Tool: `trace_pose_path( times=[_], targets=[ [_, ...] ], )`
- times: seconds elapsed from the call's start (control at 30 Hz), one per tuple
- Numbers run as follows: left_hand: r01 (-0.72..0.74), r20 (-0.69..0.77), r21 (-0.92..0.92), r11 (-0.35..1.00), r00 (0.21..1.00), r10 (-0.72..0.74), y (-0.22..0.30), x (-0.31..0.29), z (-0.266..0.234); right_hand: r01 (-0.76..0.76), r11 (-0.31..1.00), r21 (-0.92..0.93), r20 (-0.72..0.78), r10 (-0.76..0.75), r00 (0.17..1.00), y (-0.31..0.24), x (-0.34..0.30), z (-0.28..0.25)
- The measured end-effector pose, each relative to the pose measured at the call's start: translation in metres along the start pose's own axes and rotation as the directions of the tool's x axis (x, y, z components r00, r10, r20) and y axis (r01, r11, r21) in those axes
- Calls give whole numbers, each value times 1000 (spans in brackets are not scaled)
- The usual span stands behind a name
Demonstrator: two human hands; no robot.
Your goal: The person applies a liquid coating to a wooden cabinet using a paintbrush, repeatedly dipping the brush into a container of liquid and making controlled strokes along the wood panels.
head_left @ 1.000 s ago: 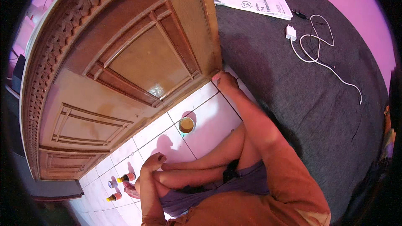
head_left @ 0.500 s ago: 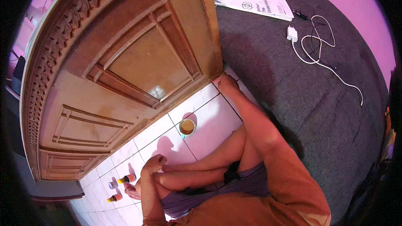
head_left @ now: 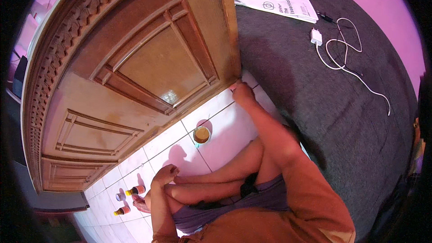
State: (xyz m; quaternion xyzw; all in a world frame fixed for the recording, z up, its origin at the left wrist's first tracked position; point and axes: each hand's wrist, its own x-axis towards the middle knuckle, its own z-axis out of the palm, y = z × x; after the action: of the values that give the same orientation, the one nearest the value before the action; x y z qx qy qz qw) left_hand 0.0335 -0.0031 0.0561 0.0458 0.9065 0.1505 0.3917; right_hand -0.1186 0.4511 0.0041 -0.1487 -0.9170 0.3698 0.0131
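Down at the bottom corner of the carved wooden cabinet [head_left: 159, 72], my right hand [head_left: 243, 94] is closed, its fingertips close to the wood and the floor. Something small and pinkish shows by those fingers, too small to name. My left hand [head_left: 165, 175] is held over my crossed legs with its fingers curled in, and no object shows in it. Between the hands and the cabinet, a clear cup [head_left: 202, 135] of brown liquid stands on the white tiles.
Two small dark bottles with yellow caps [head_left: 135, 191] [head_left: 121, 210] and a small bluish container [head_left: 120, 196] are by my foot at left. A dark grey covered surface [head_left: 355, 139] on the right bears a white bag [head_left: 279, 3], a white charger [head_left: 316, 37] with its cable, and a black plug [head_left: 325, 16].
My right hand stays by the cabinet's bottom corner, with only a slight shift. The whole view has moved a little; the left hand, cup and bottles keep their places.
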Motion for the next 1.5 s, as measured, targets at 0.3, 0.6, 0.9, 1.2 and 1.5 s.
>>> trace_pose_path(
  times=[0.3,0.6,0.9,1.2,1.5],
  targets=[
    [-24,0,13,1000,1000,24,1,7,-1,192,963,188,42,-203,978,6,-8,31],
    [-52,-27,-15,999,998,52,4,6,-3,35,995,91,-16,-34,999,12,-4,25],
    [-59,-1,-63,996,998,59,5,8,-5,-38,997,69,-100,44,994,30,15,18],
    [-13,-4,-49,999,1000,12,1,4,-2,100,986,130,-5,-101,995,3,-7,14],
    [-38,-13,-41,998,999,38,-4,1,0,-41,996,75,-91,48,995,2,-4,21]
  ],
)
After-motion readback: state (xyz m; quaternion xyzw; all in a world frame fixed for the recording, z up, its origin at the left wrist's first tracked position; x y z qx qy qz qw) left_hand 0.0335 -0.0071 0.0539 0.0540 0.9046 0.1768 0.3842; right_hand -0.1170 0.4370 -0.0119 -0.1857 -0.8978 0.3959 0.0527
